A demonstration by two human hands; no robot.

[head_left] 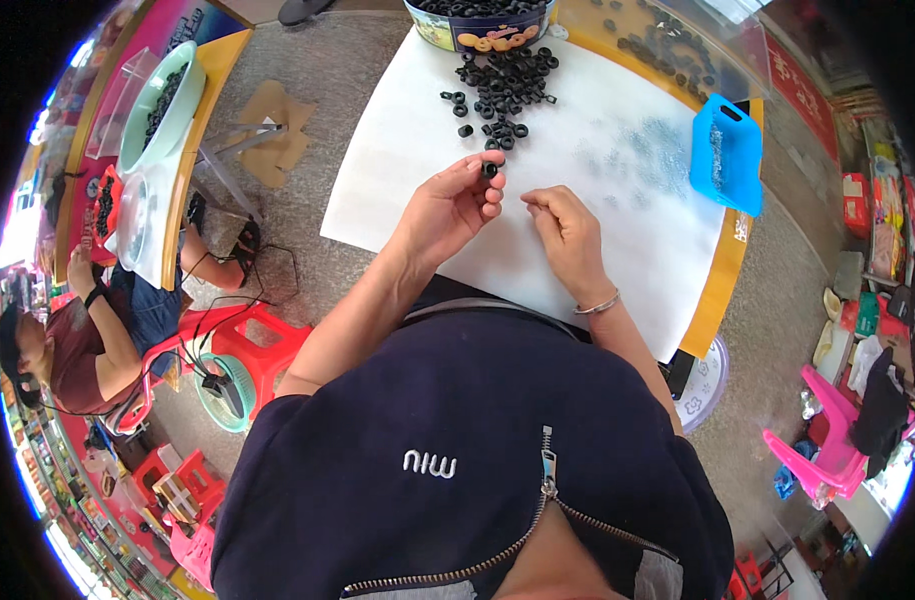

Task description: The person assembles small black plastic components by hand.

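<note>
Between the thumb and fingers of my left hand (455,205) is a small black ring-shaped part (490,170), its hole visible. Just to the right, my right hand (569,235) is closed in a pinch above the white sheet (377,150); anything in its fingertips is too small to make out. The two hands are apart. Beyond my left hand lies a loose pile of similar black parts (505,85). Small clear pieces (642,150) are scattered over the right part of the sheet.
At the far edge stands a tub (482,38) full of black parts. A blue tray (725,155) with small clear pieces sits at the right edge. Left of me, a person (97,350) works at another table with a pale green basin (162,108). A red stool (267,340) stands between.
</note>
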